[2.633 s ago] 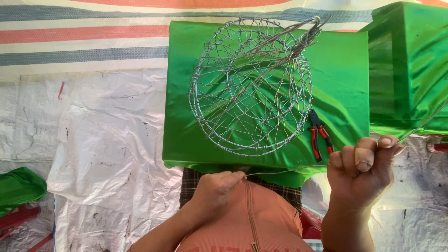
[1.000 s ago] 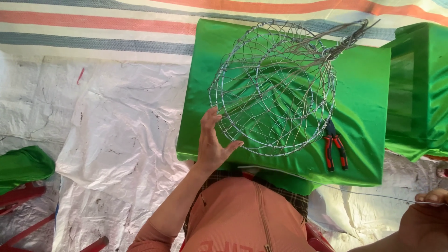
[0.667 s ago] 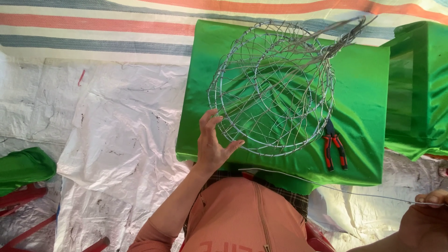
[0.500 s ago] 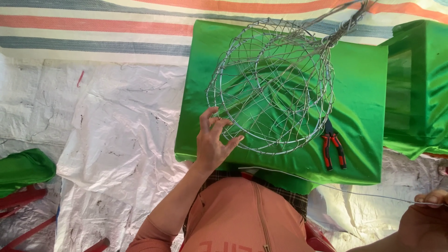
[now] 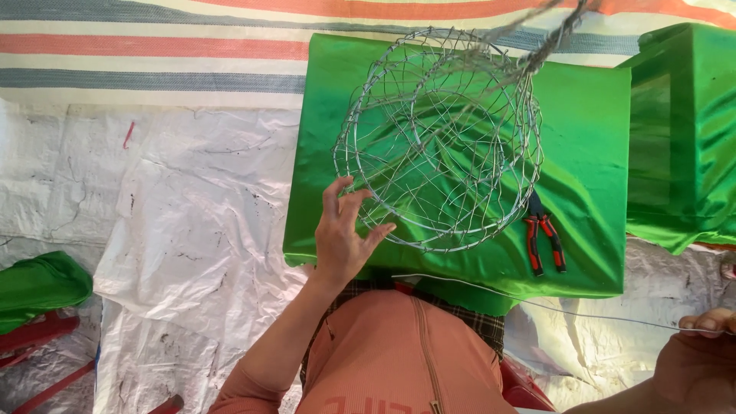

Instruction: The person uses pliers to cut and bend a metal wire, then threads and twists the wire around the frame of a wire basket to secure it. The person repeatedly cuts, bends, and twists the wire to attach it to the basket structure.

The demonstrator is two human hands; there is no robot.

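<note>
Head view: left hand [image 5: 343, 234] spread flat, fingers splayed, grasping nothing, fingertips touching the near-left rim of the round wire basket [image 5: 441, 138]. Basket sits on the green-covered bench [image 5: 590, 153], far-centre. Red-handled pliers [image 5: 543, 239] lie just right of the basket's near rim. Right hand [image 5: 701, 356], near right corner, pinches a thin wire [image 5: 537, 305] running left toward the bench's near edge.

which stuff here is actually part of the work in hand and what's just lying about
In use: wire basket touched by left hand; thin wire held in right hand.
Lying about: red-handled pliers, green-covered box, green bundle.
</note>
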